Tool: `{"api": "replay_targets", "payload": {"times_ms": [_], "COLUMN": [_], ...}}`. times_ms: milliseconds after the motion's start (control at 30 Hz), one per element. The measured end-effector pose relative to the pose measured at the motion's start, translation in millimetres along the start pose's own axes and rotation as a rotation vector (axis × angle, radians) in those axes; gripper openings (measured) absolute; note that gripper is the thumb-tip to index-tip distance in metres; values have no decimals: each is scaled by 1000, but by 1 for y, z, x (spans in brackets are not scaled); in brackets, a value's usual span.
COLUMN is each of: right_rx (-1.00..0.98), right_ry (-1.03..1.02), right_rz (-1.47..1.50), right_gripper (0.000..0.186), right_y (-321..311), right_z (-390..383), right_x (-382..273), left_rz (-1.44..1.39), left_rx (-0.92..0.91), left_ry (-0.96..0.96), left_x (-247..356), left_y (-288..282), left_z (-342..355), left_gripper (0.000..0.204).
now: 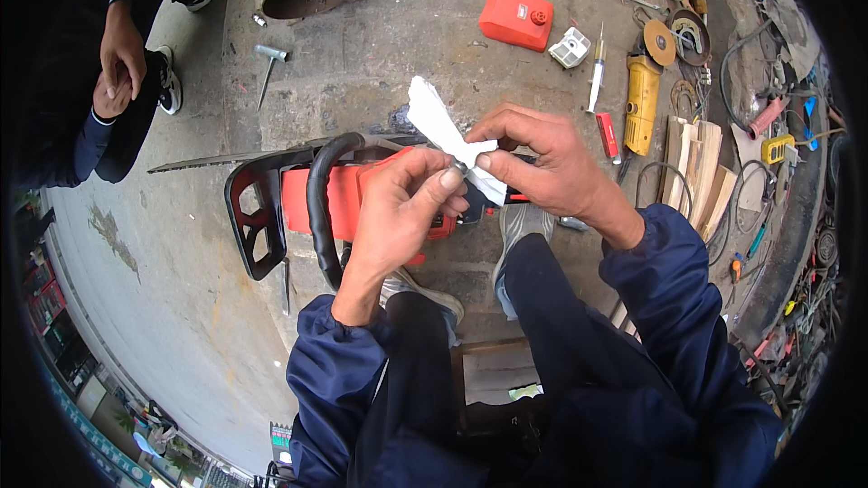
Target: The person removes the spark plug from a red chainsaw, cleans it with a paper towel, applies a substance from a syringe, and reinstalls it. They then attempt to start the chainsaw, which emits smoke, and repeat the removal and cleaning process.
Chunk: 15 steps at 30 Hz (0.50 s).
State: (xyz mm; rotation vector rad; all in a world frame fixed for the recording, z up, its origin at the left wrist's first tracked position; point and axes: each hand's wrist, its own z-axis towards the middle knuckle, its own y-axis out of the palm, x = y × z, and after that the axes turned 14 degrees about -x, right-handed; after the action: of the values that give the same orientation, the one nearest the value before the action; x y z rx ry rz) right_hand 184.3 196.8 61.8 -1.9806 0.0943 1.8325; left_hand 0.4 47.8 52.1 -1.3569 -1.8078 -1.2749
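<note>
My left hand [398, 212] pinches a small dark part [462, 168] between thumb and fingertips; its kind is too small to make out. A crumpled white tissue [432, 117] is gripped in my right hand [547, 163], its folds pressed against that small part. Both hands meet above a red chainsaw [303, 203], which lies on the ground in front of my feet. The saw's black front handle [323, 208] curves up beside my left wrist, and its bar [203, 163] points left. My hands hide much of the saw's right end.
A red plastic container [515, 16], a white part [570, 47], a syringe [597, 72], a red box [608, 136] and a yellow angle grinder [642, 104] lie ahead to the right. Wood pieces [694, 167] sit nearer. Left are a T-shaped wrench [269, 59] and another person's hands [122, 59].
</note>
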Motion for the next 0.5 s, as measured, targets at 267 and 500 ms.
{"api": "replay_targets", "payload": {"times_ms": [267,500], "right_rx": [-184,-205], "right_ry": [-122,384], "right_rz": [-179,229], "right_gripper": [22,31], "right_y": [-12,-10], "right_z": [8,7], "right_x": [-3,-9], "left_rz": [-205,967], "left_rx": [-183,90], "left_ry": [-239,207], "left_x": [18,29], "left_y": [-17,9], "left_z": [-3,-1], "left_gripper": [27,18]}}
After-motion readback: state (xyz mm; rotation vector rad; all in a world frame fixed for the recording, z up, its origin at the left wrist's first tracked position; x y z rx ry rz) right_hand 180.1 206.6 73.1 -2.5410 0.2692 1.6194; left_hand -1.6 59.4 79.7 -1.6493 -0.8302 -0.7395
